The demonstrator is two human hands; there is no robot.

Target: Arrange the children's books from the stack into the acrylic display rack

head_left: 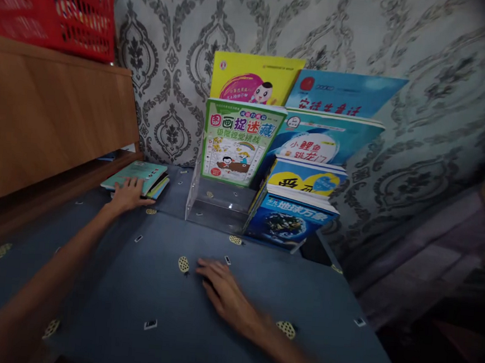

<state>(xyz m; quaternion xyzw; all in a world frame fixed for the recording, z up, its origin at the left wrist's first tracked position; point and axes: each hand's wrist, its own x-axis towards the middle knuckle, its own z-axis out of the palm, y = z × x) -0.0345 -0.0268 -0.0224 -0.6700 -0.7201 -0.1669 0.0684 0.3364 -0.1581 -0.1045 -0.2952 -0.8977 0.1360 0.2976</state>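
My left hand (pixel 127 196) rests with its fingers spread on the front of a small pile of books (pixel 142 175), the top one light green. Over the blue patterned table cover, my right hand (pixel 223 289) has its fingers stretched out and holds nothing. Beyond it a clear tiered rack (pixel 215 207) carries upright books: a green picture book (pixel 240 148) before a yellow one (pixel 255 73) on the left, and several blue and teal books on the right, with a dark blue one (pixel 287 221) in front.
On the left, a wooden cabinet (pixel 54 116) borders the table (pixel 154 286), with a red plastic basket (pixel 74 17) on top. A patterned wall (pixel 170 86) stands behind. Blurred pale fabric (pixel 416 262) lies beyond the table's right edge.
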